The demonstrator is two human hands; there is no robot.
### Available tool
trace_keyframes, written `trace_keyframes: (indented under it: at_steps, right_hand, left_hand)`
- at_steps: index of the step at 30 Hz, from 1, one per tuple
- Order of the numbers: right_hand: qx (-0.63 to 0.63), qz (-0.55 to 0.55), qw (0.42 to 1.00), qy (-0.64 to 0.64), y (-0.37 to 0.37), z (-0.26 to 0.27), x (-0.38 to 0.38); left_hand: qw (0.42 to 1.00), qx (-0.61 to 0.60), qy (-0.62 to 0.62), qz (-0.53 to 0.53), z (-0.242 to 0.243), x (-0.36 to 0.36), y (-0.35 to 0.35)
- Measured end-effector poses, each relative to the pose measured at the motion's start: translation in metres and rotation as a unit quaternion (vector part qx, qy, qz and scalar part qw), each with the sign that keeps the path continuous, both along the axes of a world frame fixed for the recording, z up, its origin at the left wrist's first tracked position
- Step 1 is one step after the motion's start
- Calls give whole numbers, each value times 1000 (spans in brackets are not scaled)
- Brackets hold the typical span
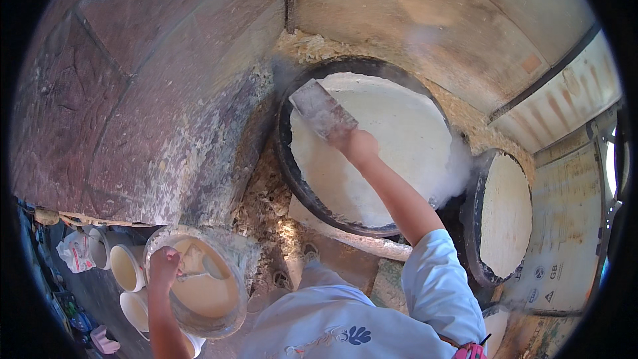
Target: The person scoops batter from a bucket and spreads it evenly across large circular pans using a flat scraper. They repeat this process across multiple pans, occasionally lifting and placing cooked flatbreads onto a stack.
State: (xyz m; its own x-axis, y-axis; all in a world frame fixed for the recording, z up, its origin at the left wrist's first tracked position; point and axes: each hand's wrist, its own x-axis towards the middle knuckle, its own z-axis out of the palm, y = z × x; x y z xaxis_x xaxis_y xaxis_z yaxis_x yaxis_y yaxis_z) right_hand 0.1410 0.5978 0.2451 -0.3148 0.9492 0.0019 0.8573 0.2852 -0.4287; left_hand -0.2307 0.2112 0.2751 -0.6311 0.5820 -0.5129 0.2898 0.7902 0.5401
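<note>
My right hand [360, 147] grips a flat, batter-crusted scraper board [323, 108]. The board lies over the upper left of a wide round griddle [285, 159]. A thin, pale sheet of batter [394, 124] covers most of the griddle, and steam rises at its right side. Lower left, my left hand [165, 263] is closed over the rim of a large basin [238, 316] of cream-coloured batter [209, 296]. It appears to hold a scoop [195, 261], whose lower part sits in the batter; the grip is partly hidden by the fingers.
A second round griddle [506, 217] with a pale sheet stands at the right. White buckets [124, 269] and a plastic bag [75, 252] are left of the basin. Soot-stained wall panels [149, 109] close in behind, and printed cardboard [553, 239] lines the right.
</note>
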Motion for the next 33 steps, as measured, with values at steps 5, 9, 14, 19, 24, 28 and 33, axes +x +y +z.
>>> trace_keyframes:
  at_steps: [5, 9, 14, 19, 24, 28, 33]
  right_hand:
    - [45, -87, 987, -128, 56, -36, 68]
    - [28, -252, 966, -47, 87, -64, 201]
    - [-215, -434, 827, 287, 82, -31, 217]
    - [-267, -295, 839, 372, 86, -25, 118]
    - [11, 79, 997, 16, 80, -63, 42]
    - [-63, -1, 997, -42, 34, -8, -9]
    - [-6, -115, 986, -124, 100, -45, 73]
  left_hand:
    - [1000, -11, -7, 11, 9, 3, 1]
    - [1000, 2, -11, 15, 4, -1, -10]
    - [999, 4, -1, 39, 5, 1, -18]
    - [999, -24, 12, 18, 17, 11, -4]
    - [1000, 6, -1, 6, 8, 9, 8]
    - [999, -11, 8, 33, 2, 5, -8]
    - [999, -15, 8, 42, 9, 6, -7]
